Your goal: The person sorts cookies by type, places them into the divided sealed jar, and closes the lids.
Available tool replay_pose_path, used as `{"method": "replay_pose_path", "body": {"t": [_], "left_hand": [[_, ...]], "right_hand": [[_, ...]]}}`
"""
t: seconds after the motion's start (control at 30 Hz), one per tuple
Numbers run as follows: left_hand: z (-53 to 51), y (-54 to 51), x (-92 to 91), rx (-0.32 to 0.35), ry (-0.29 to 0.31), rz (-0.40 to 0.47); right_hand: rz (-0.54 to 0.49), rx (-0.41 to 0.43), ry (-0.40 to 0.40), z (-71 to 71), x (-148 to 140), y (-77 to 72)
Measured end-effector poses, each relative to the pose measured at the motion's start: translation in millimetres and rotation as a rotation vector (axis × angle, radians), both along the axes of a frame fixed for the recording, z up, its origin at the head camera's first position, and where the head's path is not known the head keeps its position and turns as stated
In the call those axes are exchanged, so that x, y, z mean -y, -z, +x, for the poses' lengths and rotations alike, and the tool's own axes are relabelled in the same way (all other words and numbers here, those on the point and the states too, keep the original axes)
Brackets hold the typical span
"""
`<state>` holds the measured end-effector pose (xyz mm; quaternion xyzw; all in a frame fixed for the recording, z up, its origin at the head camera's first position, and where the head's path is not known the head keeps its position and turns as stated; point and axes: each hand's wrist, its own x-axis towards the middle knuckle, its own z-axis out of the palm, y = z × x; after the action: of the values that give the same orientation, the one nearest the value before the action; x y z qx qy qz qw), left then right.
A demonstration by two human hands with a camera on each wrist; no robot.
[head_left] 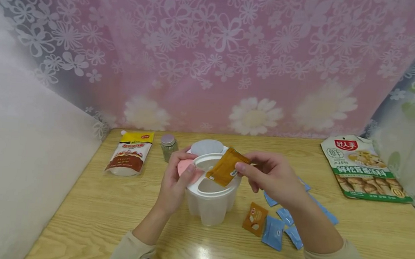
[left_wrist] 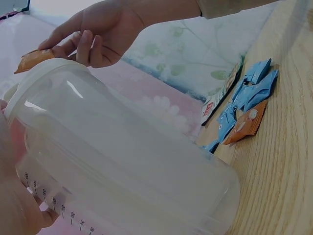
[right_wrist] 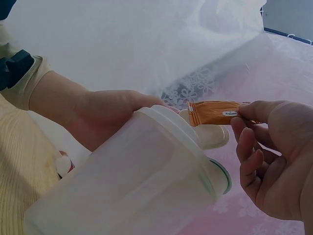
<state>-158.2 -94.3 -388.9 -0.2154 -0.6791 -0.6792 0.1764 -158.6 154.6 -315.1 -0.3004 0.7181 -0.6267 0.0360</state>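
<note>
A translucent storage container point(head_left: 212, 209) with a white top and several compartments stands on the table; in the left wrist view dark scale marks run along its side. One front opening is uncovered, while a pink lid point(head_left: 185, 168) and a grey lid point(head_left: 207, 147) cover others. My left hand point(head_left: 174, 182) grips the container's upper left side, thumb near the pink lid. Between thumb and fingers, my right hand point(head_left: 275, 178) pinches an orange-brown sachet point(head_left: 225, 167) by one end, above the open compartment. The sachet looks sealed. What lies inside the container cannot be made out.
Another orange-brown sachet point(head_left: 255, 219) and several blue sachets point(head_left: 273, 233) lie right of the container, some under my right forearm. A brown-and-yellow pouch point(head_left: 130, 153) and a small jar point(head_left: 169, 146) stand at the left. A large mushroom-print bag point(head_left: 367, 168) lies far right.
</note>
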Motion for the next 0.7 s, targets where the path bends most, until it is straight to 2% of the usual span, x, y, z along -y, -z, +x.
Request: {"method": "replay_pose_path", "body": {"t": [0.1, 0.17, 0.33, 0.43, 0.7], "left_hand": [[-0.5, -0.2, 0.4, 0.004, 0.003, 0.001], [-0.3, -0.4, 0.7, 0.005, 0.004, 0.0], [0.5, 0.0, 1.0, 0.005, -0.003, -0.012], [0.1, 0.3, 0.6, -0.002, 0.001, -0.011], [-0.2, 0.2, -0.1, -0.005, 0.003, -0.002]], "right_hand": [[0.01, -0.032, 0.017, -1.3, 2, -1.9], [0.055, -0.052, 0.021, -1.7, 3, -1.6], [0.197, -0.182, 0.004, -2.7, 6, 5.6], [0.189, -0.229, -0.02, -2.5, 8, 10.2], [0.129, -0.233, -0.032, -4.2, 6, 17.1]]}}
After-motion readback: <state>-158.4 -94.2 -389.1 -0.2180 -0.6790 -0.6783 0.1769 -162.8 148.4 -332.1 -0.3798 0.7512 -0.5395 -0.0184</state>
